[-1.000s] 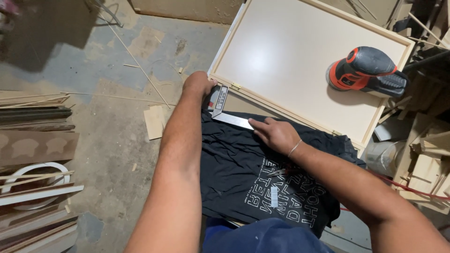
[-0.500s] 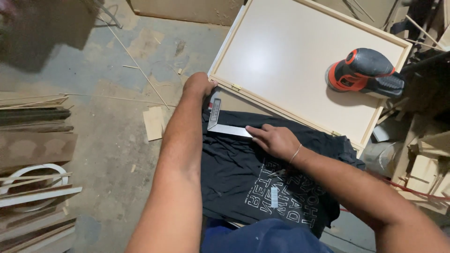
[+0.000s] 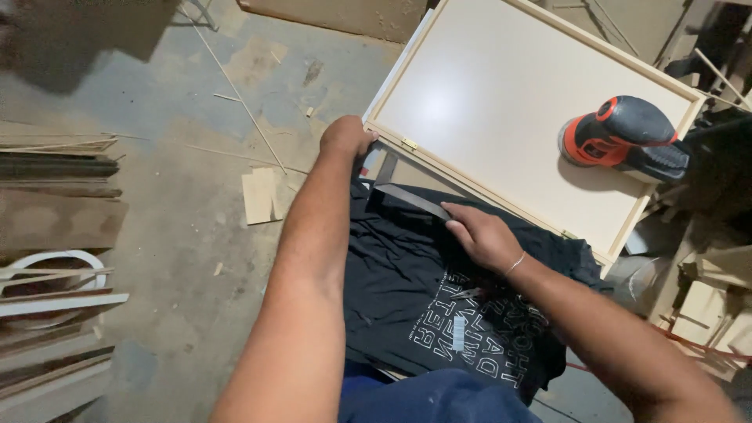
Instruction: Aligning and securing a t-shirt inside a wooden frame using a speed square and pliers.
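Note:
My left hand (image 3: 345, 135) grips the near left corner of a white panel with a pale wooden frame (image 3: 501, 94), beside a small brass hinge (image 3: 409, 144). My right hand (image 3: 486, 235) presses its fingers on the end of a metal try square (image 3: 407, 197). The square lies against the frame's near edge, on top of a black t-shirt with white print (image 3: 423, 298). The square's short arm points up toward the frame, next to my left hand.
An orange and black power sander (image 3: 623, 141) sits on the panel's right side. Wood offcuts and thin strips litter the concrete floor (image 3: 188, 196). Boards are stacked at the left (image 3: 55, 172), and scrap wood is piled at the right (image 3: 705, 290).
My right hand and the square have shifted slightly toward me along the shirt. My left hand stays on the frame's corner.

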